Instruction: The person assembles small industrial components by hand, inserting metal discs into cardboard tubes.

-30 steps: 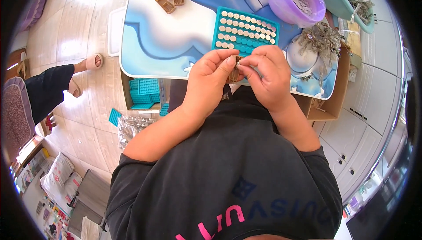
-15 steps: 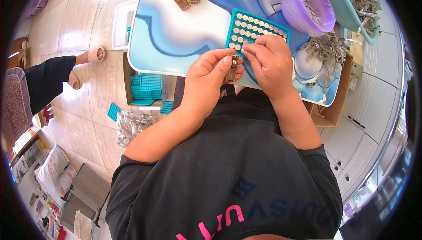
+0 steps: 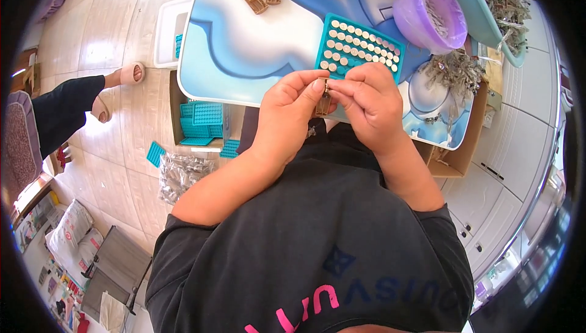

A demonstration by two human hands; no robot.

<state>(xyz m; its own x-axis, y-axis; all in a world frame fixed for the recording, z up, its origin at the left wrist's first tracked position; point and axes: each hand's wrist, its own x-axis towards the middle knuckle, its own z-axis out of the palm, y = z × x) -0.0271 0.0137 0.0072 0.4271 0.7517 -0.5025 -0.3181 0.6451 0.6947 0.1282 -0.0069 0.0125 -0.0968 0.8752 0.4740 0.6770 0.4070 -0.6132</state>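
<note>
My left hand [image 3: 287, 104] is closed around a small brown plastic casing [image 3: 322, 107], held upright just off the table's near edge. The thumb and fingertips of my right hand [image 3: 375, 107] are pinched together at the casing's upper end. Whatever they grip is too small and covered to make out. Right behind my hands lies a teal tray [image 3: 320, 45] with rows of round, pale, button-like pieces [image 3: 347, 38]. Part of its nearest row has no pieces in it.
Several brown casings [image 3: 253, 1] lie at the table's far side. A purple tub [image 3: 455, 34] and a pile of small metal parts [image 3: 455, 70] stand to the right. Left below the table are a box of teal trays [image 3: 207, 113] and a plastic bag [image 3: 183, 174]. Another person's foot [image 3: 131, 74] shows at left.
My right hand has moved from beside the tray's near edge down and left to the casing's top. My left hand keeps its hold on the casing.
</note>
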